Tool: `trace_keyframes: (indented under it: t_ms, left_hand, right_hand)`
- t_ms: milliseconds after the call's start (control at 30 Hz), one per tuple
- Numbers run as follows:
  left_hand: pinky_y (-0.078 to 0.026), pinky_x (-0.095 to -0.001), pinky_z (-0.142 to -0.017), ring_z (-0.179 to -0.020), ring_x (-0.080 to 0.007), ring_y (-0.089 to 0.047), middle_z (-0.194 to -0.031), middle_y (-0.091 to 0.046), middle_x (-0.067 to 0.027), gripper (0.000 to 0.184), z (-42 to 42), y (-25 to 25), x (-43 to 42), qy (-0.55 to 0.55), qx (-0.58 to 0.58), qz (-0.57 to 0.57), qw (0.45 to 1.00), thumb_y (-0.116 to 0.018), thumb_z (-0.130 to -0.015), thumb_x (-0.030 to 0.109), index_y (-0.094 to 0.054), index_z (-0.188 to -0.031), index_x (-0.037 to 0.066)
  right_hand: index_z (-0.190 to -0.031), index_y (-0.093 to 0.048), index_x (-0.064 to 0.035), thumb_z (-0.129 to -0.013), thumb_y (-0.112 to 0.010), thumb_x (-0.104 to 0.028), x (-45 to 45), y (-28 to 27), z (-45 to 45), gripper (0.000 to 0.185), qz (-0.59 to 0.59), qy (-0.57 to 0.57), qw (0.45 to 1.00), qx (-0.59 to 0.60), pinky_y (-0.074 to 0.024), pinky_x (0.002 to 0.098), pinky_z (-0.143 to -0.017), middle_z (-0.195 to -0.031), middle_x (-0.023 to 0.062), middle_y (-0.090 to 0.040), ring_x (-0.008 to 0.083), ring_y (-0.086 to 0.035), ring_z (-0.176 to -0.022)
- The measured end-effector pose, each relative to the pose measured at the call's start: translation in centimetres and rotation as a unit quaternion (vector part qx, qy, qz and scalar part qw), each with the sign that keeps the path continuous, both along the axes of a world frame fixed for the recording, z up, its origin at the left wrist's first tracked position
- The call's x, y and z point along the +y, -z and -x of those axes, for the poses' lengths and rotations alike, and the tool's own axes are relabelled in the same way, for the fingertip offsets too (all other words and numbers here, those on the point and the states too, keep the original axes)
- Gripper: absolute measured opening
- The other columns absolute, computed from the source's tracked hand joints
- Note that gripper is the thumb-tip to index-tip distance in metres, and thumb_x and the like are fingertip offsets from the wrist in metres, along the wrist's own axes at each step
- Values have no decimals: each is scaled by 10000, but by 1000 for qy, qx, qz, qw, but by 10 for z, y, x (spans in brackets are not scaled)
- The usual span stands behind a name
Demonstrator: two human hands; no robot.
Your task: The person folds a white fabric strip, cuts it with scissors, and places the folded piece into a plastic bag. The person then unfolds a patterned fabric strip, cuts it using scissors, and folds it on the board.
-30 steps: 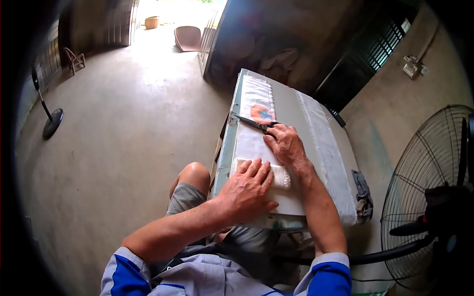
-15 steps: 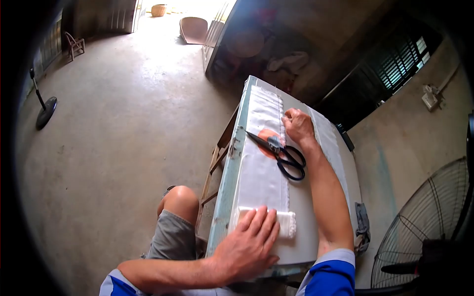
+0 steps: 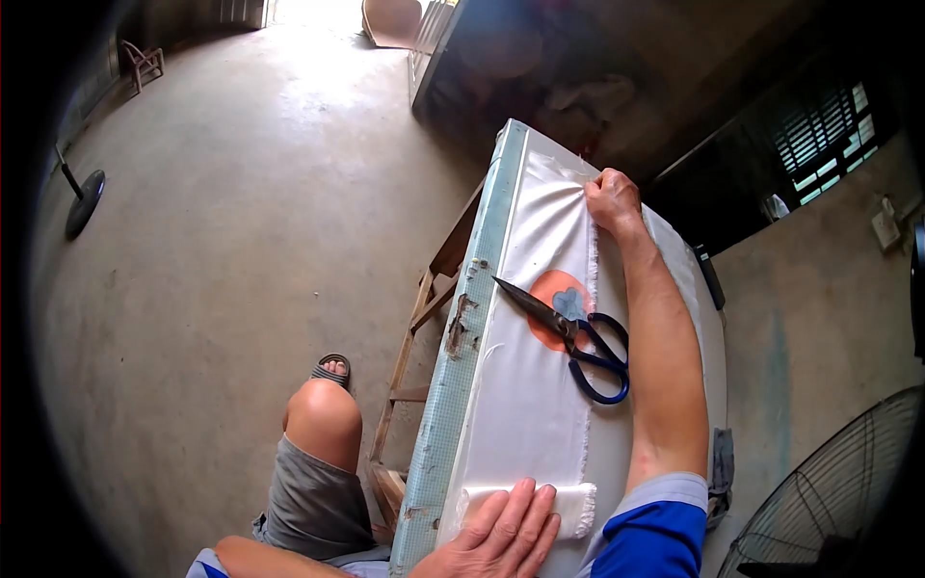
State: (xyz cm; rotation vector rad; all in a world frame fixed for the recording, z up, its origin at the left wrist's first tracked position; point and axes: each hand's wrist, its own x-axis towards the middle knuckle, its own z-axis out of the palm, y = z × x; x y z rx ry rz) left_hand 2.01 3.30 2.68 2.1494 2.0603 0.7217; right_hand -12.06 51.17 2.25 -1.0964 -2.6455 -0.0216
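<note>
Widest of all, the bare concrete floor (image 3: 222, 270) gives open room along the table's left side. Here's the table (image 3: 436, 462), pale on top, its teal, gridded left border scuffed and chipped. Down its length runs the white fabric strip (image 3: 525, 405), close beside that border, its right edge frayed into a fine fringe. Across it lie the scissors (image 3: 570, 328), dark blades together, tip by the strip's left edge, blue handle loops reaching over the fringe! At the near end sits a rolled section (image 3: 575, 508), fringed too, and the left hand (image 3: 501, 539) rests flat on it, fingers extended, grip loose. Far end now: the right hand (image 3: 613, 199) has its grip clenched on the strip's fringed edge, creases fanning from it! Partly under the scissors, an orange disc (image 3: 554, 284) carries a small blue-grey shape (image 3: 567, 302).
</note>
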Motion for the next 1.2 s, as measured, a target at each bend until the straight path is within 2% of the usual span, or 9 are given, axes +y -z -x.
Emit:
trace_keyframes:
  t_ms: [167, 433, 567, 667, 767, 867, 933, 1067, 1200]
  left_hand:
    - [-274, -534, -1238, -1464, -424, -393, -1546, -449, -264, 821, 4, -1, 2, 22, 3, 10, 1000, -645, -845, 460, -492, -1451, -73]
    - [-268, -544, -1241, -1467, -442, -381, -1543, -445, -273, 813, 6, 2, 8, 41, -51, 4, 998, -656, -831, 453, -509, -1441, -64]
    - [-268, -547, -1239, -1461, -451, -385, -1533, -452, -279, 785, 5, 6, 5, 34, -52, -16, 998, -658, -815, 417, -527, -1418, -67]
    - [-272, -539, -1235, -1450, -449, -390, -1513, -467, -278, 828, -1, 15, 5, 17, -34, -53, 998, -699, -751, 438, -544, -1394, -60]
    - [-290, -533, -1219, -1446, -448, -404, -1516, -471, -277, 796, 8, 13, 5, 60, -59, -50, 995, -695, -851, 498, -553, -1411, -50]
    - [-301, -558, -1207, -1440, -471, -411, -1522, -460, -289, 789, 5, 13, 4, 54, -39, -56, 996, -714, -853, 523, -551, -1415, -7]
    - [-289, -553, -1214, -1454, -469, -387, -1526, -446, -294, 786, 3, 13, 2, 52, -38, -60, 996, -719, -855, 498, -537, -1424, -12]
    - [-278, -545, -1221, -1459, -476, -374, -1532, -432, -294, 787, 0, 13, 0, 49, -15, -69, 996, -713, -868, 492, -515, -1439, -12]
    - [-269, -537, -1226, -1466, -477, -364, -1533, -425, -300, 781, -3, 15, 0, 51, 3, -70, 996, -700, -888, 498, -500, -1446, -10]
  right_hand:
    - [-1146, -694, -58, -969, -649, -295, 10, 10, -11, 300, -36, 42, 998, 1, -566, 469, -929, -1170, 199, -732, 387, -709, -1072]
    - [-1107, -682, -33, -946, -681, -318, 9, 12, -3, 326, -50, 37, 998, 15, -561, 458, -936, -1136, 194, -738, 387, -704, -1082]
    - [-1145, -673, 2, -891, -748, -354, 4, -11, -21, 444, 46, -27, 998, 14, -545, 426, -967, -1180, 258, -713, 413, -686, -1107]
    - [-1140, -672, 23, -885, -761, -330, -14, -20, -51, 445, 12, -85, 995, 51, -545, 427, -952, -1155, 283, -702, 411, -690, -1082]
    - [-1096, -664, 34, -919, -740, -221, -54, -29, -92, 320, -21, -190, 974, 118, -567, 406, -796, -1012, 220, -697, 353, -702, -886]
    - [-1072, -669, 10, -930, -728, -118, -119, -41, -143, 200, -69, -312, 936, 145, -566, 364, -697, -984, 185, -687, 318, -696, -784]
    - [-1086, -688, -9, -887, -748, -76, -172, -49, -179, 218, -12, -332, 935, 125, -564, 415, -820, -1027, 191, -683, 386, -682, -920]
    - [-1210, -698, -59, -880, -756, -114, -220, -36, -222, 340, -21, -311, 947, 78, -500, 455, -1011, -1280, 143, -665, 368, -621, -1165]
    - [-1253, -695, -15, -947, -673, -154, -204, -5, -219, 337, -35, -308, 948, 66, -478, 438, -1083, -1318, 169, -674, 349, -611, -1243]
